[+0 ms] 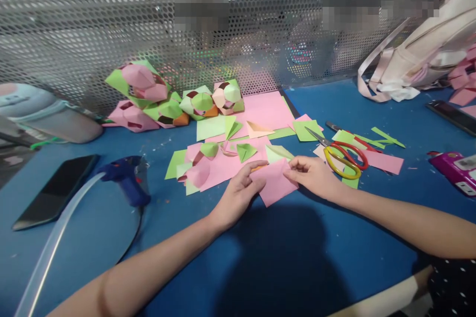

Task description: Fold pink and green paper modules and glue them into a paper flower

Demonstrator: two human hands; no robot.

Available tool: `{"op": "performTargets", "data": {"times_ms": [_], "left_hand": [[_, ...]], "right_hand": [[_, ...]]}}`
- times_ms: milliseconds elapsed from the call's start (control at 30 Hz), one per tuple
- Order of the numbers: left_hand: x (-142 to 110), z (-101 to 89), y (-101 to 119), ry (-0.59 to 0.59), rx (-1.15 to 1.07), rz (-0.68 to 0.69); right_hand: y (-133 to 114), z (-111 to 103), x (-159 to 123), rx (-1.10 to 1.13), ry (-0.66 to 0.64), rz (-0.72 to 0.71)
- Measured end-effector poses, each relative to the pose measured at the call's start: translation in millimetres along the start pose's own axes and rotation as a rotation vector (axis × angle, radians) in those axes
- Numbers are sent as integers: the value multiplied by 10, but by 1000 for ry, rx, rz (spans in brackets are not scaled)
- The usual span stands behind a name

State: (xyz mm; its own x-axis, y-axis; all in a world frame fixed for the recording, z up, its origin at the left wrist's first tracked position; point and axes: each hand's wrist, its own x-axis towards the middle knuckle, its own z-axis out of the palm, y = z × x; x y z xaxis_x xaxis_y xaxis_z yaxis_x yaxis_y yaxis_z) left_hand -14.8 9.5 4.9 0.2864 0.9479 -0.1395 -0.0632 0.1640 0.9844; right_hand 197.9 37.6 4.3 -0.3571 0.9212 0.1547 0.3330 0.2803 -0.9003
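A square of pink paper point(275, 184) is held up between my two hands just above the blue tabletop. On its left edge my left hand point(247, 185) grips it, thumb in front and fingers behind. My right hand point(307, 173) pinches the upper right corner. Behind the paper lie pink sheets point(232, 171), with a folded green piece point(246, 152) and a curled pink piece point(199, 173) on top. To the right of my right hand, scissors with red and yellow handles point(347, 161) rest on paper scraps.
Folded pink and green paper shapes point(139, 81) are stacked against a perforated metal screen point(111, 20). At left are a glue gun point(128, 178) with its clear stick, a phone point(57, 190) and a tumbler point(52, 111). A purple device point(455, 171) and a bag point(420, 54) are at right.
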Motion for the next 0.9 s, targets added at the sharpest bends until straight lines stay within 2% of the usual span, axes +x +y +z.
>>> {"op": "performTargets", "data": {"times_ms": [100,167,267,367,433,500,600,667,767,900], "left_hand": [[13,-6,15,94,-96,81],[28,-25,23,163,-155,136],[45,-68,24,187,-136,136],[49,-103,19,144,1,97],[44,-108,22,101,70,89],[34,-98,32,65,94,77],[19,-69,44,54,104,63],[12,-56,43,48,103,70],[8,-51,32,60,150,108],[-12,-51,-2,104,353,151]], "right_hand": [[-25,-37,-30,-67,126,-138],[-35,-71,-75,-158,160,-378],[-17,-86,-147,-405,24,-742],[18,-54,-189,-604,-208,-890],[40,-36,-194,-624,-295,-903],[61,-32,-181,-589,-243,-827],[100,-34,-145,-596,-123,-633],[127,-29,-127,-657,-140,-564],[152,-13,-123,-717,-212,-549],[150,-4,-146,-714,-217,-571]]}}
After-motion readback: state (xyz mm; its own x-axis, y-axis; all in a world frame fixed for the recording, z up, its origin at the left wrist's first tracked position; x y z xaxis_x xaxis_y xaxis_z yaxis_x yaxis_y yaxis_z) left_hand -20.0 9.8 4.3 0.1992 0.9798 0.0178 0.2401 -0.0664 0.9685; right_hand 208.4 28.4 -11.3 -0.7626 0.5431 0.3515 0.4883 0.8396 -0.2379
